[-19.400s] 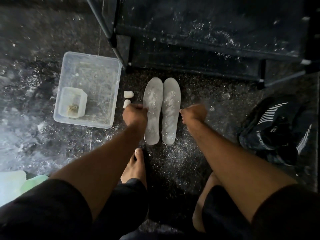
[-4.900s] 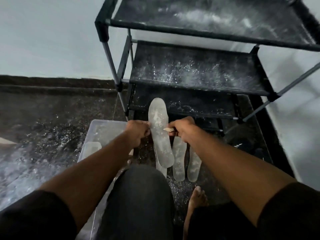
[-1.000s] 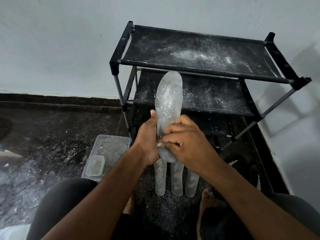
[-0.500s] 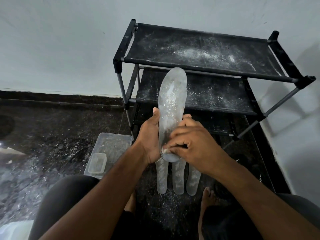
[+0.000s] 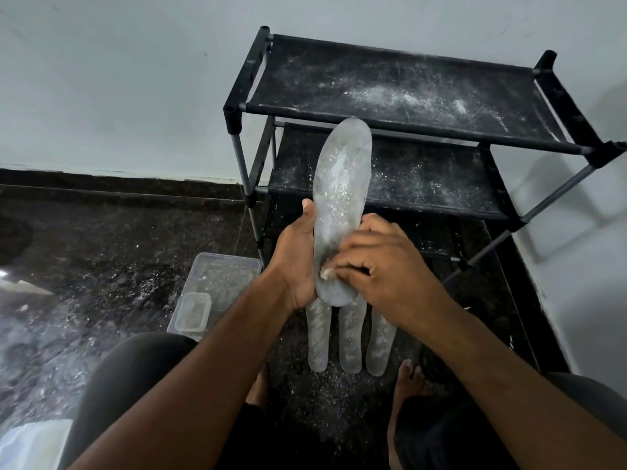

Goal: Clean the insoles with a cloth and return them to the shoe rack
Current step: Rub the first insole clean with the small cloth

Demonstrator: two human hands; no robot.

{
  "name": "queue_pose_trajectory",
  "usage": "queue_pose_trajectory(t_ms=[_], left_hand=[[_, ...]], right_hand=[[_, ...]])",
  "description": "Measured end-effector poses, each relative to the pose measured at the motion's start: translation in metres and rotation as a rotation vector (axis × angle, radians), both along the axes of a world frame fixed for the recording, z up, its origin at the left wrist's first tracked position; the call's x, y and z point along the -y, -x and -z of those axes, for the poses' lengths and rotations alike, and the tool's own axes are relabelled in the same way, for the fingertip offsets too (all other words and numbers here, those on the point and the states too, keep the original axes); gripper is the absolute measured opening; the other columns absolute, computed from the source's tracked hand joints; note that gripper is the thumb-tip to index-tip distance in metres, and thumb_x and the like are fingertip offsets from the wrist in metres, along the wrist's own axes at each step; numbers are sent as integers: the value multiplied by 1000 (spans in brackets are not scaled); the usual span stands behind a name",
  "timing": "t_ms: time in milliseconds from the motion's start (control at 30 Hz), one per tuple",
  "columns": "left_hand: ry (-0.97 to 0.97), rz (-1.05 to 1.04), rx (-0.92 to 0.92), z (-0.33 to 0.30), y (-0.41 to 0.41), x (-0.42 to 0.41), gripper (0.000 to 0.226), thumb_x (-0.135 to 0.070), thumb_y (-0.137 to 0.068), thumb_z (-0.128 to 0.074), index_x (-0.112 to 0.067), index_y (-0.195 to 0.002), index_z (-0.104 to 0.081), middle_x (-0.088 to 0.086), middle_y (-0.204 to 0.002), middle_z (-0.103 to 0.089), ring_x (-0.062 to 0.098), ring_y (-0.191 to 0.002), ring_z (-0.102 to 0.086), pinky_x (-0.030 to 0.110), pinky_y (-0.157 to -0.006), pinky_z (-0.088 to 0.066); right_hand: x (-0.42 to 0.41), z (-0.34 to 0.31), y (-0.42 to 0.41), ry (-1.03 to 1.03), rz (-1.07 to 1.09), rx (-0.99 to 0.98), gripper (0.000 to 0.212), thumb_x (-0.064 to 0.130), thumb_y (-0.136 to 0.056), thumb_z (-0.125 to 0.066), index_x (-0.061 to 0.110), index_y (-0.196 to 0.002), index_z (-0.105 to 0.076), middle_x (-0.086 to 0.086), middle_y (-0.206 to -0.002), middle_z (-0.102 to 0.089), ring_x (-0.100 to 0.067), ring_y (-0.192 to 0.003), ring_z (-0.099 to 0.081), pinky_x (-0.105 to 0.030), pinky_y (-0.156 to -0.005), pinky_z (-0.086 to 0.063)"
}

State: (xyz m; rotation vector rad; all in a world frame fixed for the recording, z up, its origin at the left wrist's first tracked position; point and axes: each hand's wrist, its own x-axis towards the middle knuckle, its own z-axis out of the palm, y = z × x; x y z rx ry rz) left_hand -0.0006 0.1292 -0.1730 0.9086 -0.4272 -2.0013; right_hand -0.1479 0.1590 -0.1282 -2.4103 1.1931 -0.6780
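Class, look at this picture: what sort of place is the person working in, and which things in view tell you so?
Probably a home entryway or room corner. A black tiered shoe rack stands against a plain wall, three insoles lie on the dark speckled floor, and a clear plastic tub sits beside them.

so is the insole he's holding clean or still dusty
Still dusty: white powder speckles the insole held upright in the left hand.
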Motion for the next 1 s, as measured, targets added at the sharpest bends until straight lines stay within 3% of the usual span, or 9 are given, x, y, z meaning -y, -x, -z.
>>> queue_pose_trajectory(t_ms=[133, 200, 333, 433, 500, 633, 700, 833, 1000], left_hand=[[17, 2, 18, -2, 3, 1, 81, -67, -105, -23, -3, -140, -58, 19, -137, -66, 30, -126, -65, 39, -103, -55], [28, -6, 10, -4, 1, 1, 82, -67, -105, -19, -4, -137, -61, 17, -136, -67, 32, -127, -64, 42, -105, -52], [16, -6, 15, -1, 1, 0, 81, -68, -105, -23, -4, -140, -59, 19, -138, -65, 33, -129, -62, 45, -106, -51], [4, -16, 39, 1, 3, 1, 76, -65, -106, -29, -5, -140, -60, 19, -136, -66, 30, -123, -67, 39, -96, -59], [5, -10, 34, -2, 2, 1, 78, -66, -105, -27, -4, -137, -62, 18, -135, -67, 29, -121, -67, 37, -92, -59], [22, 9, 0, -7, -1, 0, 86, -68, -105, -20, -4, -124, -73, 16, -135, -68, 31, -122, -67, 44, -100, -53], [14, 6, 0, -5, -2, 1, 85, -68, -105, -21, -3, -129, -69, 17, -136, -67, 31, -124, -66, 44, -100, -53], [3, -1, 38, -2, 1, 2, 79, -67, -105, -27, -4, -141, -59, 19, -138, -65, 31, -127, -64, 40, -101, -55], [37, 18, 10, -7, -3, 0, 86, -69, -105, -17, -3, -134, -63, 15, -134, -68, 30, -120, -68, 43, -97, -56]], right_hand=[[-3, 2, -12, 40, -21, 96, 7, 18, -84, -72, 17, -83, -78, 13, -84, -64, -3, -89, -47, -27, -83, -41], [-3, 0, -10, -74, -82, 117, 5, 23, -82, -75, 20, -84, -79, 23, -82, -59, 3, -90, -46, -18, -85, -36], [2, 0, 1, -67, -39, -11, 12, 41, -82, -69, 34, -87, -77, 31, -79, -54, -1, -91, -41, -22, -83, -29], [2, 1, -9, 90, -10, 27, 7, 22, -84, -71, 21, -83, -78, 17, -83, -63, -10, -87, -46, -29, -84, -37], [0, 3, -15, 83, -53, 122, 5, 13, -81, -74, 15, -79, -77, 7, -82, -66, -11, -87, -49, -26, -88, -41], [2, -1, -1, -185, -100, 68, 9, 36, -80, -73, 31, -86, -78, 23, -80, -62, -5, -93, -48, -27, -86, -36], [5, 0, 4, -143, -81, 13, 13, 40, -81, -70, 33, -88, -78, 24, -81, -61, -2, -93, -46, -28, -85, -32], [2, 2, -6, 56, -12, 45, 7, 26, -83, -72, 24, -87, -78, 20, -86, -63, -14, -89, -50, -41, -79, -43], [2, 1, -2, -186, -106, 83, 8, 31, -79, -77, 29, -87, -79, 21, -82, -63, -6, -92, -50, -24, -81, -41]])
